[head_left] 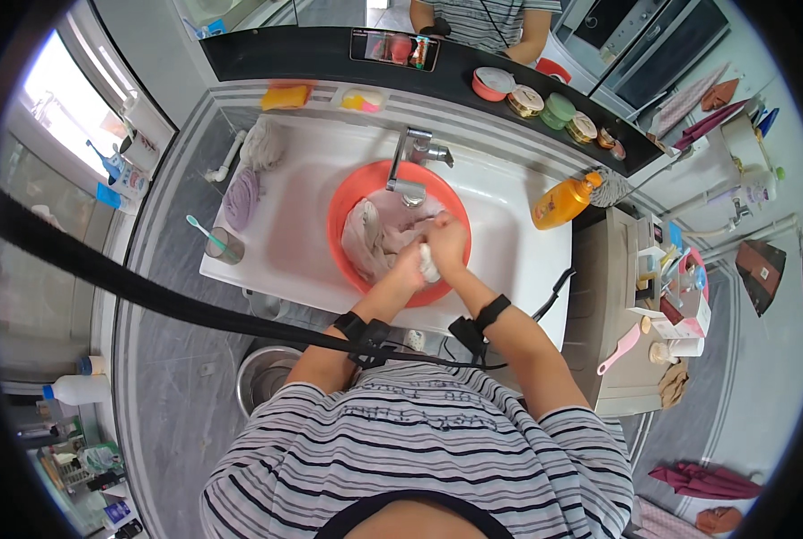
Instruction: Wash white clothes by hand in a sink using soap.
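Note:
An orange-red basin (337, 235) stands in the white sink, under the metal faucet (410, 184). Pale pinkish-white cloth (366, 235) lies bunched and wet-looking inside it. Over the basin's right front part, my left hand (410, 268) and my right hand (448, 242) are close together. Both are closed around a bunched white piece of cloth (429, 265) that shows between them. Whether this piece joins the cloth in the basin cannot be made out. My fingers are partly hidden.
On the sink's right ledge stands a yellow pump bottle (560, 203). A cup with a toothbrush (227, 246) and a lilac cloth (241, 199) sit at the left. Several round jars (559, 110) and a phone (394, 49) are on the black shelf. A dark strap (150, 287) crosses the view.

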The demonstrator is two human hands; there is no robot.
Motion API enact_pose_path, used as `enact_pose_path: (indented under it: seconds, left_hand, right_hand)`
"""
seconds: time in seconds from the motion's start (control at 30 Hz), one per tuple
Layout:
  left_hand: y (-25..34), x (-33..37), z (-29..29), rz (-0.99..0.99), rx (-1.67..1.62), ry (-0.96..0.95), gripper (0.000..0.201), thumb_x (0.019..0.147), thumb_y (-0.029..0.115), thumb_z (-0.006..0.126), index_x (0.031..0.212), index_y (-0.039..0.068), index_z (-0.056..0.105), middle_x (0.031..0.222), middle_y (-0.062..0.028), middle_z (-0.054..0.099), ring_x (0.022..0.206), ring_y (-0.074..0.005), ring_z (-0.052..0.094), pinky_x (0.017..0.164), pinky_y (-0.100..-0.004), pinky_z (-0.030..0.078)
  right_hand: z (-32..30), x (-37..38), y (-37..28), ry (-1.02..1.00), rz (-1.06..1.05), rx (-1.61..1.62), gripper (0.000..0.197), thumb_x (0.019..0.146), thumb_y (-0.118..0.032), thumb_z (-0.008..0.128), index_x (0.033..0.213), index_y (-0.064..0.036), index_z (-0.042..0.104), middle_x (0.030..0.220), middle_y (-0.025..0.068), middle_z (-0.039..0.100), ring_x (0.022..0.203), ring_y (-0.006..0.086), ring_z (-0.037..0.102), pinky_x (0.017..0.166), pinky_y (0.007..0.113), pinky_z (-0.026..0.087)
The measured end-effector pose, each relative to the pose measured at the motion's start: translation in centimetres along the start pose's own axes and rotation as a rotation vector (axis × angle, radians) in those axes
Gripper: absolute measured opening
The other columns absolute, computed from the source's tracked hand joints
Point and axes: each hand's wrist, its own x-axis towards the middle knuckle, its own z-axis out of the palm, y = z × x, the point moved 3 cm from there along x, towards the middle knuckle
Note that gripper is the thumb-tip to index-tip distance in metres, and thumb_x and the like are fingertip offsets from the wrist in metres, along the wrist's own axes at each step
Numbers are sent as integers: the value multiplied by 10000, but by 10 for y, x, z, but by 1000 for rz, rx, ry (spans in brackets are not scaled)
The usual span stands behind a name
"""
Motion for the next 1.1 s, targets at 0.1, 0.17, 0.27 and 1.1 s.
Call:
enact_pose_path:
  seconds: [0.1,0.17,0.27,1.1]
  left_hand:
    - [8,-32,18,-141,-50,-148,277,927,291,425,1038,66,544,977,-88,622,906,-224,612,847,-370,489]
    - [16,-15,-12,-98,8,-397,309,926,327,413,1041,76,552,996,-91,625,918,-233,610,844,-386,488]
    - [26,-2,-30,-60,114,-756,358,923,382,395,1046,91,563,1025,-96,629,937,-248,607,840,-409,486]
    - [-3,-35,53,40,23,213,482,827,450,591,1133,88,505,1046,-76,579,986,-231,566,900,-425,447]
  right_hand:
    - [6,-40,-21,-80,-112,66,145,678,-20,564,594,-22,446,500,128,423,449,207,375,464,357,353]
    - [7,-50,-42,-171,-166,119,146,681,-18,565,595,-25,447,496,123,415,453,206,380,470,359,357]
    - [10,-47,-43,-210,-203,102,139,686,-28,569,598,-31,462,489,125,424,448,214,403,476,352,368]
    - [-54,9,-56,288,-123,301,244,797,-132,677,838,-75,443,770,1,466,712,103,441,634,259,410]
